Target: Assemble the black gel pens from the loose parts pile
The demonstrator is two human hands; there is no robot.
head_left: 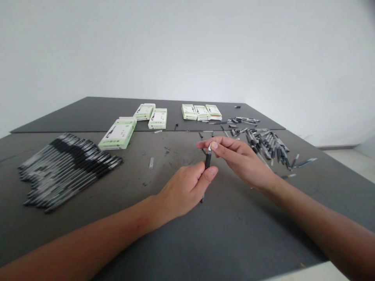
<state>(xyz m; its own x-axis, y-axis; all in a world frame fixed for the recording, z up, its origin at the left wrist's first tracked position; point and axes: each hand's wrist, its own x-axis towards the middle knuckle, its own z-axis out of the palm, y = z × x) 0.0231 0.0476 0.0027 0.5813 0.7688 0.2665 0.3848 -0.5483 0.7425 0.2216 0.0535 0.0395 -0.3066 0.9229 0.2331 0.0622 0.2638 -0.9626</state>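
Observation:
A pen (208,159) with a black grip stands nearly upright in front of me, its pale metal tip pointing up. My left hand (187,185) is closed around its barrel, and the pen's lower end shows beneath the fist. At the top, the thumb and forefinger of my right hand (234,154) pinch the metal tip (209,147). The remaining right fingers are partly hidden behind the thumb.
Many pens (67,168) lie side by side at the left. A loose heap of pens and parts (269,144) is at the right. Green-and-white boxes (118,133) stand farther back on the dark table (164,242). A small clear piece (151,163) lies left of my hands.

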